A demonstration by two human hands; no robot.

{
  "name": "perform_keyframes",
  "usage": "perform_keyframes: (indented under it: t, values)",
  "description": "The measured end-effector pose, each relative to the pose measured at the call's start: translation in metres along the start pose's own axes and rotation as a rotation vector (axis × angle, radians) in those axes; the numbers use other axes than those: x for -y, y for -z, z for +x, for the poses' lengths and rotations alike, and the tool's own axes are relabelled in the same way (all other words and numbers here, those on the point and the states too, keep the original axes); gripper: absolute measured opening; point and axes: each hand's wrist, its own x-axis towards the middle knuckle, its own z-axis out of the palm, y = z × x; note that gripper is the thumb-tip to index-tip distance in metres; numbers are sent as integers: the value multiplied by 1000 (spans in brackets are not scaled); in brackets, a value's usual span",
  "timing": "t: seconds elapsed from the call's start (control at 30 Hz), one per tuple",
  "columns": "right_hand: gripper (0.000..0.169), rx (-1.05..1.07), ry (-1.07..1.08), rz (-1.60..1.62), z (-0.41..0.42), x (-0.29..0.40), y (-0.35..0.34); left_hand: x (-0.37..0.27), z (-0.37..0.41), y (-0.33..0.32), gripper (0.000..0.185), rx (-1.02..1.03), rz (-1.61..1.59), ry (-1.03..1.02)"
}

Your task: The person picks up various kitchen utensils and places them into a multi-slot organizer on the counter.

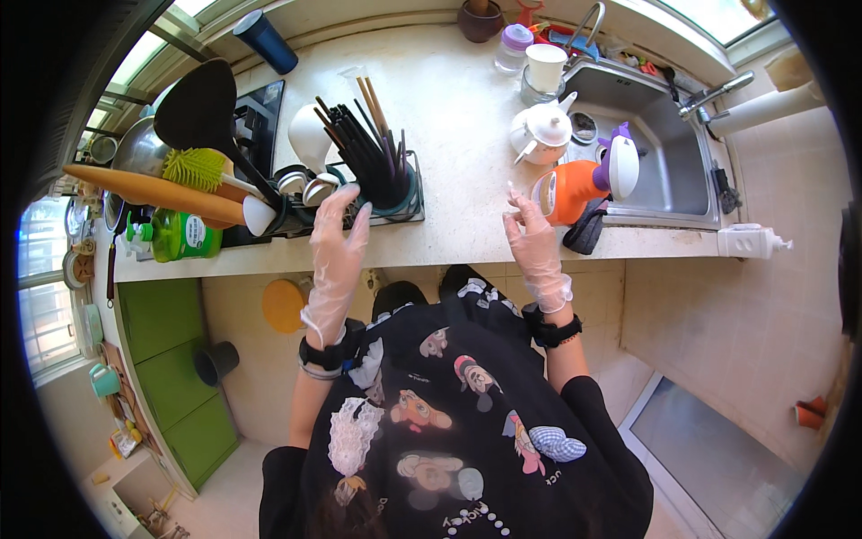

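My left hand (339, 236), in a clear plastic glove, is at the front edge of the utensil rack (404, 217), its fingertips beside several spoons (320, 190) and the holder of chopsticks (367, 145). Whether it touches the rack, I cannot tell. Gloved as well, my right hand (533, 246) is over the counter's front edge, fingers bent and apart, holding nothing visible. Right beside it, an orange spray bottle (569, 192) with a purple and white head leans towards the sink. A dark cloth (586, 228) lies under the bottle. Behind stands a white teapot (542, 133) with a lid.
A steel sink (707, 195) with a tap (717, 94) is at the right. Left are a black ladle (199, 108), a green soap bottle (182, 236) and a stove (259, 124). A blue tumbler (266, 42), a paper cup (545, 64) and a purple-lidded jar (514, 47) stand farther back.
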Motion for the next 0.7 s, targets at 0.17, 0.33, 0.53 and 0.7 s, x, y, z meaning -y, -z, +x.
perform_keyframes:
  t: [0.17,0.33,0.53,0.7]
  values:
    - [30,32,31,-44,-4,-11,4,10,1,-22,33,33,-75,53]
    - [22,12,109,-65,-3,-14,6,1,2,-24,32,63,-13,46]
    - [20,25,125,-33,-2,-14,7,9,-1,-24,26,183,168,-130]
    - [12,63,160,86,9,-7,-5,6,-8,-27,25,207,238,-253]
